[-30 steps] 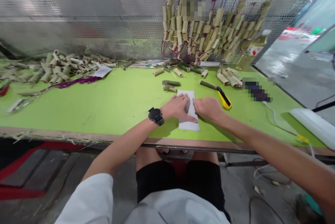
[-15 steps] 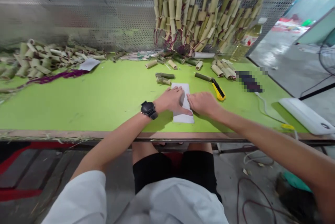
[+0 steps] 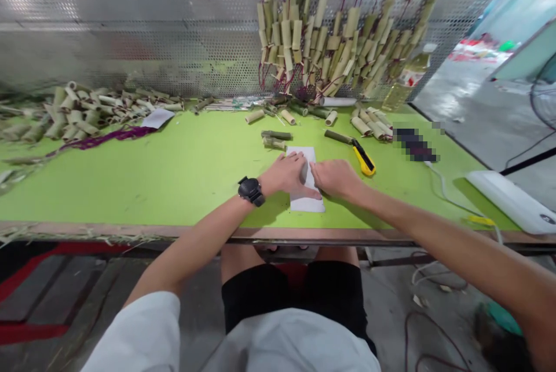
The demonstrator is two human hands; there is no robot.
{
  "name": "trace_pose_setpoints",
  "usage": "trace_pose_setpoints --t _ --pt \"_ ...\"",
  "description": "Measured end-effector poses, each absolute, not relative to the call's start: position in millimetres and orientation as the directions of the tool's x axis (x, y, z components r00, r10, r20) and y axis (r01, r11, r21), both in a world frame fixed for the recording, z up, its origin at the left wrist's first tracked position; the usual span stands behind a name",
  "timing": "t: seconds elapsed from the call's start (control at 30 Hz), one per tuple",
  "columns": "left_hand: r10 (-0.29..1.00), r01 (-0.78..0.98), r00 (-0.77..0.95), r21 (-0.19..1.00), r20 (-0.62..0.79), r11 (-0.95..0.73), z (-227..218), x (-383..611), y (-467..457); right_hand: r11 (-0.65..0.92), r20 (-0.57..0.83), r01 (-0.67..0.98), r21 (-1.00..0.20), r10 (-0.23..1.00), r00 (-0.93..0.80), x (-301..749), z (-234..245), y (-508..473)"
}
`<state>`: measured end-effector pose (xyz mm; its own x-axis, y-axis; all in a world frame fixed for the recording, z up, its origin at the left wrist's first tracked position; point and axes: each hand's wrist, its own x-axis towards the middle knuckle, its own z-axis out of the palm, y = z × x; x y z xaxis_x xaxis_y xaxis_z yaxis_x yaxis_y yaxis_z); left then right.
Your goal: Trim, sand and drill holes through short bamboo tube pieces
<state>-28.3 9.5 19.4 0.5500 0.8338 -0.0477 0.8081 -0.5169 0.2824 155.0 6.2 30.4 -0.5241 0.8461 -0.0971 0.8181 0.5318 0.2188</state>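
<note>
A folded-looking sheet of white paper (image 3: 306, 204) lies on the green tabletop in front of me. My left hand (image 3: 290, 175) is spread flat across it, fingers and thumb apart, pressing it down; a black watch (image 3: 251, 190) is on that wrist. At the paper's right edge my right hand (image 3: 337, 178) is closed, its curled fingertips touching the edge. Whether anything sits inside those fingers is hidden. Just right of it lies a yellow-and-black utility knife (image 3: 364, 157). Short bamboo pieces (image 3: 274, 143) rest beyond the paper.
A heap of cut bamboo tubes (image 3: 73, 111) and purple cord (image 3: 108, 137) cover the left back. Strung bamboo (image 3: 299, 36) hangs on the perforated metal panel (image 3: 217, 42). At right are an oil bottle (image 3: 406, 82), a blurred-out dark device (image 3: 412, 145) with cable and a white oblong case (image 3: 512, 201).
The whole view has shifted slightly downward in the frame as my head tilts up. Both hands keep nearly the same places on the paper.
</note>
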Motion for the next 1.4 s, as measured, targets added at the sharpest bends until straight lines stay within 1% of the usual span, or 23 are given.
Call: trace_pose_setpoints --t 0.1,0.23,0.33,0.43,0.53,0.6,0.67,0.8,0.93,1.03,1.1,1.23,1.3,1.4 --pt "0.823 0.791 0.565 0.315 -0.047 -0.525 18.1 -30.1 9.2 0.507 -0.073 0.829 0.237 0.860 -0.505 157.5 27.5 -2.1" --pt "0.826 0.792 0.561 0.326 -0.051 -0.517 15.1 -31.0 9.5 0.475 -0.024 0.849 0.233 0.875 -0.483 142.8 30.1 45.4" --pt "0.836 0.801 0.546 0.328 -0.058 -0.501 13.9 -30.8 11.0 0.467 -0.019 0.857 0.219 0.880 -0.475 130.7 36.5 77.5" --pt "0.842 0.803 0.537 0.337 -0.048 -0.492 13.3 -31.3 12.9 0.504 -0.040 0.841 0.195 0.861 -0.507 130.2 35.8 71.7" --pt "0.839 0.798 0.543 0.340 -0.046 -0.498 11.5 -32.5 14.3 0.565 -0.052 0.804 0.188 0.823 -0.566 141.9 27.9 38.7" --pt "0.832 0.796 0.553 0.325 -0.047 -0.511 10.6 -33.2 14.5 0.574 -0.065 0.796 0.193 0.817 -0.573 151.8 24.7 21.7" --pt "0.827 0.796 0.561 0.297 -0.035 -0.527 11.2 -32.8 13.8 0.545 -0.062 0.813 0.204 0.836 -0.545 158.2 24.8 20.0" --pt "0.834 0.809 0.551 0.250 -0.009 -0.532 15.6 -29.9 11.5 0.496 -0.012 0.842 0.211 0.863 -0.506 152.5 31.1 52.0" --pt "0.852 0.827 0.523 0.226 0.030 -0.515 16.3 -28.9 12.0 0.521 0.009 0.832 0.189 0.847 -0.532 139.8 31.5 63.0" --pt "0.855 0.823 0.517 0.254 0.037 -0.509 14.7 -29.4 12.7 0.583 -0.024 0.792 0.179 0.808 -0.589 142.1 25.7 42.3" --pt "0.849 0.812 0.527 0.275 0.034 -0.515 14.3 -29.9 12.7 0.597 -0.045 0.782 0.180 0.799 -0.600 146.9 25.0 30.2" --pt "0.852 0.814 0.523 0.289 0.012 -0.504 14.4 -31.5 12.2 0.500 -0.037 0.841 0.205 0.863 -0.504 146.8 31.1 30.0" --pt "0.859 0.818 0.513 0.302 0.001 -0.489 12.5 -33.3 13.7 0.489 -0.036 0.849 0.202 0.870 -0.492 141.4 32.8 33.4" --pt "0.839 0.789 0.544 0.336 0.010 -0.515 7.1 -37.3 17.8 0.586 -0.044 0.793 0.166 0.808 -0.588 135.6 31.2 34.4"
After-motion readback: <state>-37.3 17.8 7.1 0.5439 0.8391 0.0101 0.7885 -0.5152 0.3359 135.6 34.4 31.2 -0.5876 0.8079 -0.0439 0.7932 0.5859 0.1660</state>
